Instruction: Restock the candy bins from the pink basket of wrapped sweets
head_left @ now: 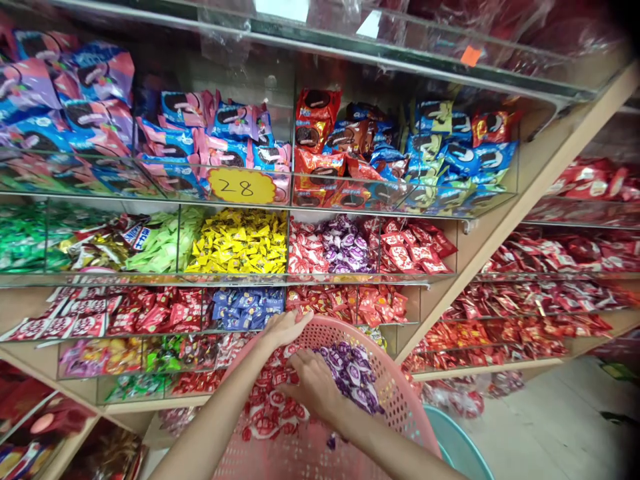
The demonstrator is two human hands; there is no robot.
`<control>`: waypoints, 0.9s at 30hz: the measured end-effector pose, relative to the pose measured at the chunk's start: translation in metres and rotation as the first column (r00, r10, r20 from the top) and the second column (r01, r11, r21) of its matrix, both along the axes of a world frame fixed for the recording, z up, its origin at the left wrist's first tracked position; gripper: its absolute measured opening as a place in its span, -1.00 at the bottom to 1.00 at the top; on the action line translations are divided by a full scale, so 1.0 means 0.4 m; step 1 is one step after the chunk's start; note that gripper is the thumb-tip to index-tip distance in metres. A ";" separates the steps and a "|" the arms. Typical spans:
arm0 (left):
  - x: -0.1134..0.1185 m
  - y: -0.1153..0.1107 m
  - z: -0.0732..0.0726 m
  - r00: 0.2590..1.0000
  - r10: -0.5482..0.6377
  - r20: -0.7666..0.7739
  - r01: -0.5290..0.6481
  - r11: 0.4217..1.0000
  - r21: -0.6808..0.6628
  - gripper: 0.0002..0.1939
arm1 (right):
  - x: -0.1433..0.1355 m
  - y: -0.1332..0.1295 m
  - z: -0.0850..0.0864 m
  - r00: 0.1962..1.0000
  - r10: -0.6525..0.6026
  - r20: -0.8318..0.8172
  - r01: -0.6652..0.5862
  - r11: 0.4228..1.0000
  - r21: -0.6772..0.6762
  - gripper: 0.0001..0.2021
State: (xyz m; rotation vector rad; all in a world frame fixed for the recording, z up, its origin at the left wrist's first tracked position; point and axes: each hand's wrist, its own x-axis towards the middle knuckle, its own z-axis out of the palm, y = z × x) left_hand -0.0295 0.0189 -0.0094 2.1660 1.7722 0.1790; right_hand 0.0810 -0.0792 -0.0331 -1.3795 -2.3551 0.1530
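A pink perforated plastic basket (pixel 400 400) is in front of me below the shelves, holding wrapped candies. Red-and-white wrapped candies (pixel 273 413) lie on its left side, and purple-and-white ones (pixel 353 373) are heaped on the right. My left hand (pixel 287 328) grips the basket's far rim, with some of its fingers out of sight. Inside the basket, my right hand (pixel 317 383) reaches down between the two colours with its fingers curled over the red candies. Whatever is under those fingers is hidden.
Glass-fronted shelves hold blue-and-pink cookie packs (pixel 233 123), yellow candies (pixel 240 243) and purple candies (pixel 345 243). A yellow tag (pixel 241 186) reads 28. A slanted wooden panel (pixel 480 247) divides the racks. A teal basin (pixel 463 443) stands at lower right.
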 end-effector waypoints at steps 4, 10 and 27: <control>-0.005 0.008 -0.011 0.999 -0.027 0.026 0.027 1.000 0.002 -0.34 | 0.027 0.042 0.128 0.997 0.005 -0.071 0.007 0.988 0.155 -0.74; -0.003 0.011 -0.009 0.999 -0.001 0.039 0.000 1.000 0.017 -0.29 | 0.106 0.201 0.365 0.989 -0.037 -0.140 0.087 0.925 0.371 -0.79; -0.006 0.002 -0.018 0.999 0.013 0.033 -0.014 0.999 0.029 -0.25 | 0.129 0.395 0.396 0.991 -0.134 0.031 0.126 0.975 0.184 -0.75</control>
